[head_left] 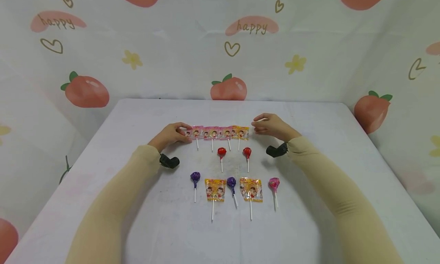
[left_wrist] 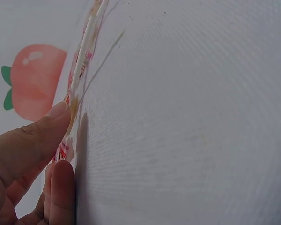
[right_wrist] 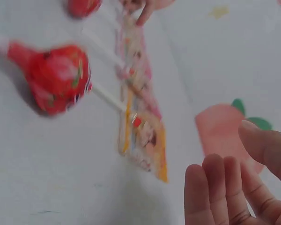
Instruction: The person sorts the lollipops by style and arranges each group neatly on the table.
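At the left end of the back row, my left hand [head_left: 173, 135] pinches the edge of a pink-wrapped lollipop [head_left: 197, 132]. The left wrist view shows the thumb [left_wrist: 58, 115] at the wrapper, with a white stick [left_wrist: 84, 54] above it. Two more pink-wrapped lollipops [head_left: 211, 133] and a yellow-wrapped lollipop [head_left: 243, 133] continue the row to the right, their edges close or overlapping. Just beyond the yellow one, my right hand [head_left: 273, 127] hovers with nothing in it, fingers extended and thumb apart in the right wrist view.
Two red lollipops [head_left: 247, 152] lie in a middle row. Nearer me are two purple lollipops [head_left: 195, 176], two yellow-wrapped lollipops [head_left: 215, 189] and a round pink lollipop [head_left: 274, 183]. All lie on a white-covered table [head_left: 165, 225] against a printed curtain [head_left: 185, 65].
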The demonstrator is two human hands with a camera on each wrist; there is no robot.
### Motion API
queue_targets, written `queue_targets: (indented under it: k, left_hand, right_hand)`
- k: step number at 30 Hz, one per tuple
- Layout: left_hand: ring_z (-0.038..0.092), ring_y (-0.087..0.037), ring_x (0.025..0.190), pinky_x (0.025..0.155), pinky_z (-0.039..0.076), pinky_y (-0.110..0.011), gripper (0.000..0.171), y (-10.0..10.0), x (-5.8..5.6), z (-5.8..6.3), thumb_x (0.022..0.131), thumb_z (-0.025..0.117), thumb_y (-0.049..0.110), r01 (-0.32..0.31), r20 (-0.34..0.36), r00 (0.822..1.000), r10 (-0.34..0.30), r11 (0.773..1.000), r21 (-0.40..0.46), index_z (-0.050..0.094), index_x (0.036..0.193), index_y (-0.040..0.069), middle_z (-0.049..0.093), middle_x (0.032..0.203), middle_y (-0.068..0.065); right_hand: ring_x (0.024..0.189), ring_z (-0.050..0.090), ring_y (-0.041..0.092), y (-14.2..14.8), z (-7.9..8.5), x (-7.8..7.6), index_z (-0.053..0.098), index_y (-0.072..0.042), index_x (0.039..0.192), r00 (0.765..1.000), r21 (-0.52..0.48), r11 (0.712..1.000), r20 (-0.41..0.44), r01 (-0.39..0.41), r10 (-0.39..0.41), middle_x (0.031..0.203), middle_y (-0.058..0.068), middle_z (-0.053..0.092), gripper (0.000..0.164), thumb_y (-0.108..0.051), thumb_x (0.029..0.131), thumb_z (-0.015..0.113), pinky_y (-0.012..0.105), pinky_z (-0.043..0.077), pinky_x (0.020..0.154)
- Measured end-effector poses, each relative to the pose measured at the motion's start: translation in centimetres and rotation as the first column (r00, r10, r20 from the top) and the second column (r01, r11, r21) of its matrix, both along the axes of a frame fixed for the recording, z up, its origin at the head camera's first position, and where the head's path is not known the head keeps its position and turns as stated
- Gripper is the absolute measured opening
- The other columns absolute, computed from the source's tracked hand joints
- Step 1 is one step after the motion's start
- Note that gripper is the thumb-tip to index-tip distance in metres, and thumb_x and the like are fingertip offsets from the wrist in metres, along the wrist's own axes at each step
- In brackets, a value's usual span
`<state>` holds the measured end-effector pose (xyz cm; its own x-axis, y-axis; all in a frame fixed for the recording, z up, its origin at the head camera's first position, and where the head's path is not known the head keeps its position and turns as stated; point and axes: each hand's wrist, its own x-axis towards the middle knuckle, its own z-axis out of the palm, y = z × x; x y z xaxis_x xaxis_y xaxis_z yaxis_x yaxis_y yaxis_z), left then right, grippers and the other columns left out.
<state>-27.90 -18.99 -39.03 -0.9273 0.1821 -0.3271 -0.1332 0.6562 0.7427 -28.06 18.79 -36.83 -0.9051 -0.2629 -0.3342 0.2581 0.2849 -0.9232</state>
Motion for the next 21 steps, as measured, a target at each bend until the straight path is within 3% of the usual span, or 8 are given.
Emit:
queue_targets:
  k: [10, 15, 21]
  left_hand:
    - [0.042, -0.023, 0.097, 0.086, 0.034, -0.035, 0.059, 0.1, -0.2, 0.0, 0.082, 0.078, 0.016, 0.001, -0.006, 1.0, -0.001, 1.0, -0.009, 0.053, 0.136, 0.014, 0.049, 0.103, -0.009]
    - [0.042, -0.024, 0.099, 0.088, 0.033, -0.036, 0.06, 0.0, -0.2, 0.0, 0.082, 0.078, 0.016, -0.01, 0.007, 1.0, 0.01, 1.0, -0.016, 0.053, 0.136, 0.014, 0.049, 0.105, -0.01]
    - [0.042, -0.023, 0.098, 0.087, 0.033, -0.035, 0.06, 0.0, -0.1, -0.2, 0.081, 0.078, 0.015, -0.011, 0.006, 1.0, 0.011, 1.0, -0.01, 0.053, 0.136, 0.014, 0.049, 0.104, -0.009]
  right_hand:
    - [0.105, 0.059, 0.026, 2.2, 0.0, 5.4, 0.038, 0.012, 0.131, 0.991, -0.088, 0.99, -0.094, -0.106, 0.097, 0.11, 0.013, 0.054, 0.047, -0.01, 0.096, 0.059, 0.024, 0.052, 0.086]
    - [0.1, 0.063, 0.023, 2.4, -1.0, 7.7, 0.045, 0.01, 0.129, 0.972, 0.004, 0.983, -0.15, -0.182, 0.18, 0.11, 0.014, 0.054, 0.047, -0.014, 0.093, 0.064, 0.029, 0.053, 0.087]
    - [0.091, 0.062, 0.017, 2.3, -1.8, 9.5, 0.055, 0.008, 0.121, 0.93, 0.089, 0.953, -0.21, -0.29, 0.303, 0.106, 0.019, 0.061, 0.038, -0.01, 0.089, 0.068, 0.029, 0.054, 0.082]
